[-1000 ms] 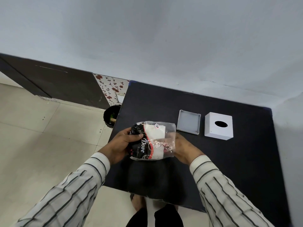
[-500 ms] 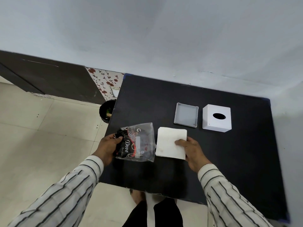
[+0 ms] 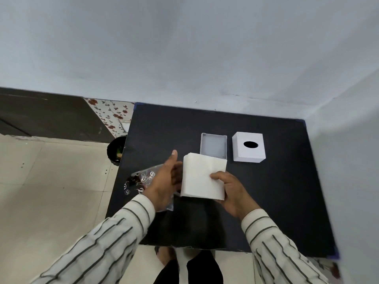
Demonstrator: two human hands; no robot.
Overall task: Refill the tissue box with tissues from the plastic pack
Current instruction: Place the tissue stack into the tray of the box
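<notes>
Now I am holding the tissues (image 3: 203, 177) up over the table (image 3: 287, 191). My right hand (image 3: 231, 191) is gripping the stack at its near right corner, thumb on top. My left hand (image 3: 166, 181) is open and flat, just beside the stack's left edge, maybe touching it. I cannot tell for sure.

The pack (image 3: 143, 181) is lying to the left of the stack, under my left hand, and it looks empty. The tray (image 3: 213, 147) is sitting just behind the stack, open and empty. The box (image 3: 249, 146) with the dark hole is to the right of the tray.

I think I am at the step of moving the stack to the tray. Next I need to line up the edges with the tray walls and lower the stack in flat, so no sheets slip out.
</notes>
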